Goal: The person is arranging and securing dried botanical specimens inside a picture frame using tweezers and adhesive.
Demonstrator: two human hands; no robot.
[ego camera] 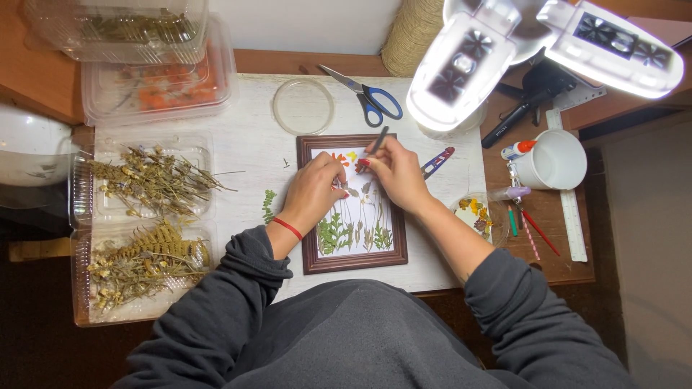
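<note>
Centrally: left hand (315, 189) fingers curled, pressing on frame (352, 261); right hand (393, 171) gripping tweezers (377, 141) over pressed flowers (353, 232).

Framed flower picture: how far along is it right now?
Green fern sprigs already line the bottom of the brown frame, with stems above. In hand: the right hand works a dark tool at a red blossom while the left hand steadies the sheet. Loose blossoms still sit in the round dish, and the upper white area looks sparse.
</note>
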